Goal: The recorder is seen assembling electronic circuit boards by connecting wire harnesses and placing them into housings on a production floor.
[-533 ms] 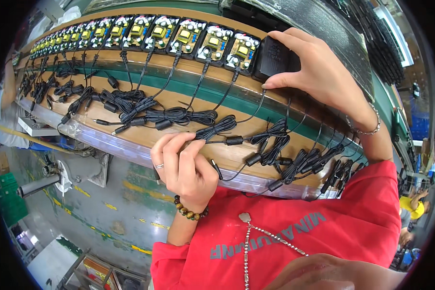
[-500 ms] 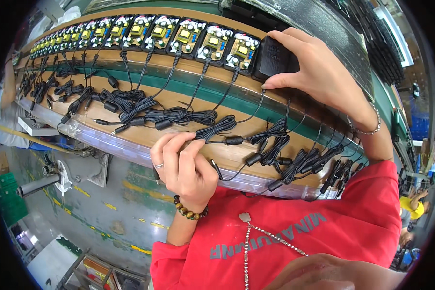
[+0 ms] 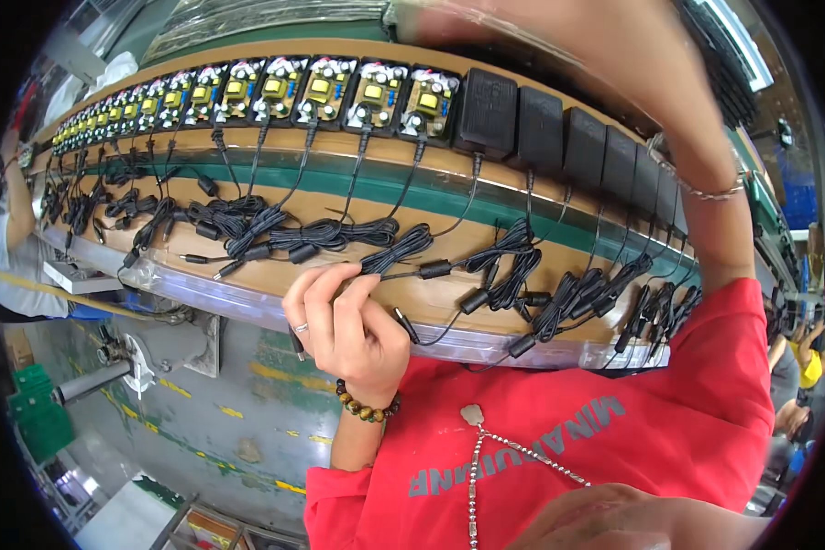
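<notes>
A long row of power adapter cases runs across the bench. My left hand [image 3: 346,321] is closed on a thin black cable at the bench's front edge; its plug tip sticks out beside the ring finger. The coiled cable bundle [image 3: 399,249] lies against the fingertips. Motion smears my right hand [image 3: 559,32], raised over the far side of the row, so its fingers and anything in them cannot be made out. Below it stands a covered black adapter [image 3: 486,112]. To its left, an uncovered adapter [image 3: 429,103] shows its circuit board with a yellow transformer.
More covered adapters [image 3: 582,147] continue right, several uncovered ones [image 3: 238,90] left. Cable bundles [image 3: 513,275] line the wooden bench [image 3: 330,268]. Stacked black parts [image 3: 720,87] stand at the far right. A metal machine arm [image 3: 96,380] is at left. Another person's arm [image 3: 18,192] reaches in there.
My right hand has left the black adapter and moved up to the far side of the row. The adapter row appears shifted slightly left in view. My left hand keeps its hold.
</notes>
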